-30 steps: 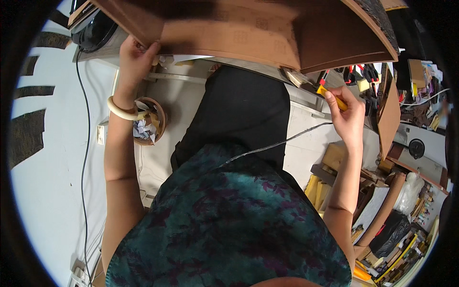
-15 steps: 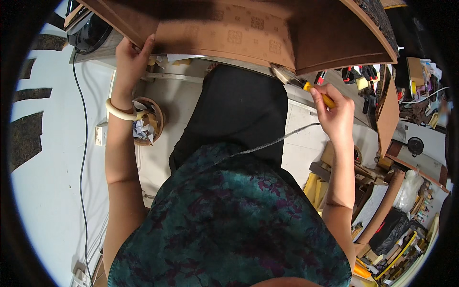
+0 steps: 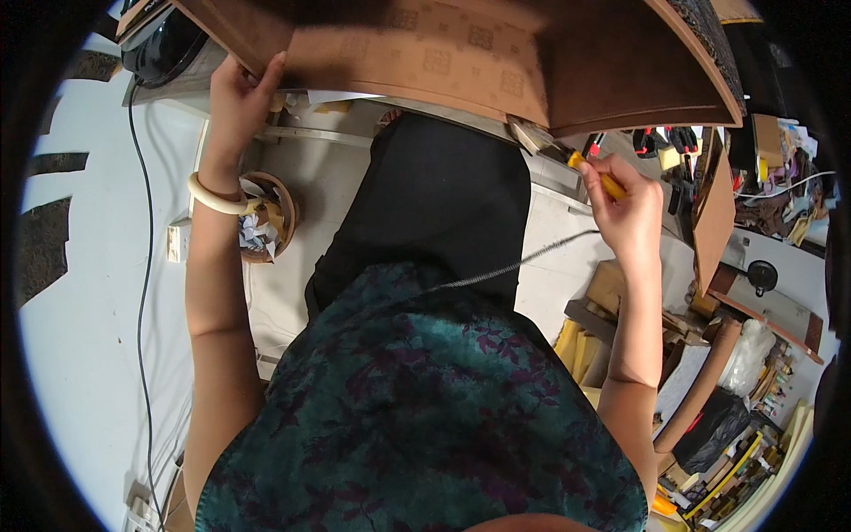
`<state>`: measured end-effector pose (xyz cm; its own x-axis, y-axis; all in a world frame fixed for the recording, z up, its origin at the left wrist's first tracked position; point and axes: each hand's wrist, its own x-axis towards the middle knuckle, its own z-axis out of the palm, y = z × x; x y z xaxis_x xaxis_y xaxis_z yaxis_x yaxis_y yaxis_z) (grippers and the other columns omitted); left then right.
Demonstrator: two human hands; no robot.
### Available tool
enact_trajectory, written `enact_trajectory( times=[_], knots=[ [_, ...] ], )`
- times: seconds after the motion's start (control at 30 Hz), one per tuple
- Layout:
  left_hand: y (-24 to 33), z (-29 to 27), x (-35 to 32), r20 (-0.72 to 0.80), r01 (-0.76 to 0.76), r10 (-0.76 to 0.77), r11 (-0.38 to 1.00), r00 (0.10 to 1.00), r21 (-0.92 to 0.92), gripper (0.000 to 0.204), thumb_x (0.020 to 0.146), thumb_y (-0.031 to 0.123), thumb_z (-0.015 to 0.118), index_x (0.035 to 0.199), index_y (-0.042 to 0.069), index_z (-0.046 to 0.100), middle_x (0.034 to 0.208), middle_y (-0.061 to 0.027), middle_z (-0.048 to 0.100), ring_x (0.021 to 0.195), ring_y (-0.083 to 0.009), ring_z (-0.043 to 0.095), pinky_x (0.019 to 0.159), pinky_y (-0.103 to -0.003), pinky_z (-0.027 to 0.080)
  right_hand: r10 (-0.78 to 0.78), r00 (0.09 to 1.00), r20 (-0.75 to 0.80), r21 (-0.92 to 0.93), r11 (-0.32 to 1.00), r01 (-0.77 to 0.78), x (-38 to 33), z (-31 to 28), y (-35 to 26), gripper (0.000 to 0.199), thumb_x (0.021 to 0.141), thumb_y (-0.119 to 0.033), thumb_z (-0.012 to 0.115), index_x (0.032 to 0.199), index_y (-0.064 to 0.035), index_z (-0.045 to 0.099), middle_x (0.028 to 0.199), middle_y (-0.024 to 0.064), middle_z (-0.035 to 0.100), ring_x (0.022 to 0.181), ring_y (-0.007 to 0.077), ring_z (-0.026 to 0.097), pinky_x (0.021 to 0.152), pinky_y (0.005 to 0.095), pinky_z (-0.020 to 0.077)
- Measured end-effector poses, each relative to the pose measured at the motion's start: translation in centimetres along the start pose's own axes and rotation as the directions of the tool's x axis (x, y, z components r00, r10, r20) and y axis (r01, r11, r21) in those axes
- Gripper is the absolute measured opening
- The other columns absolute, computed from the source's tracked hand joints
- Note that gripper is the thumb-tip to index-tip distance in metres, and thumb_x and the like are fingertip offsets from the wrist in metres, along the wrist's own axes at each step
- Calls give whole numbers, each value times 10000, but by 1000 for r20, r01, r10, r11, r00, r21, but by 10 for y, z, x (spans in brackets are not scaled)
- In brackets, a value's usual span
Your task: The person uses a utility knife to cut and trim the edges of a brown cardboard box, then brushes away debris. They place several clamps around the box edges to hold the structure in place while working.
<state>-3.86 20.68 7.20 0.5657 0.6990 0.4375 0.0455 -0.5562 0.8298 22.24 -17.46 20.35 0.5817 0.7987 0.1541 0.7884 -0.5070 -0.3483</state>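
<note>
the left hand [image 3: 239, 105] pinches the left front edge of a big, open brown box with a faintly patterned inside [image 3: 417, 62], up at the grey tabletop [image 3: 184, 85]. across from it, the right hand [image 3: 626, 206] is closed round a flat, yellow-handled brush [image 3: 576, 161], bristles by the box's lower edge; touching or not, i can't tell.

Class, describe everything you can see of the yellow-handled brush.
The brush has a yellow handle, a darker middle section and a flat, pale head that looks like bristles. Its handle is held in the right hand. It slants up and leftward in the picture, tip near the lower edge of the brown box-like piece; contact is unclear.
</note>
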Motion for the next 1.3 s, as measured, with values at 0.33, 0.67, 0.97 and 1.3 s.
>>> enact_trajectory(
  times=[0.33, 0.67, 0.97, 1.3],
  knots=[
    [-14, -6, -3, 52, 209, -209, 978, 977, -4, 242, 995, 148, 728, 1148, -36, 692, 1106, -90, 753, 991, -135, 676, 872, -295, 534, -34, 999, 42, 4, 999, 34, 3, 3, -6, 143, 909, -166, 790, 879, -42, 724, 743, 141, 727, 671, 293, 747, 607, 367, 571],
    [-1, -6, -2, 50, 171, -177, 980, 983, 102, 265, 1003, 184, 720, 1141, -42, 706, 1101, -102, 763, 986, -146, 678, 875, -302, 521, -65, 996, 62, -4, 998, 66, 2, 0, 3, 136, 922, -79, 778, 878, 33, 713, 725, 117, 724, 649, 140, 711, 627, 277, 550],
    [-4, -5, -4, 29, 159, -162, 983, 986, 96, 268, 995, 176, 727, 1158, -36, 708, 1128, -104, 761, 1017, -166, 675, 924, -313, 510, -101, 994, 34, -5, 995, 101, 6, 4, 0, 124, 892, -162, 803, 864, -55, 747, 772, 149, 746, 675, 304, 749, 602, 365, 579],
    [-20, 5, -11, -76, 38, -33, 997, 997, 65, 259, 975, 197, 748, 1025, -45, 671, 836, -68, 739, 767, -81, 629, 703, -261, 521, -148, 989, 14, -4, 989, 149, 7, 16, -16, 136, 900, -197, 788, 850, -82, 735, 663, 128, 694, 582, 317, 698, 545, 380, 537]
  ],
)
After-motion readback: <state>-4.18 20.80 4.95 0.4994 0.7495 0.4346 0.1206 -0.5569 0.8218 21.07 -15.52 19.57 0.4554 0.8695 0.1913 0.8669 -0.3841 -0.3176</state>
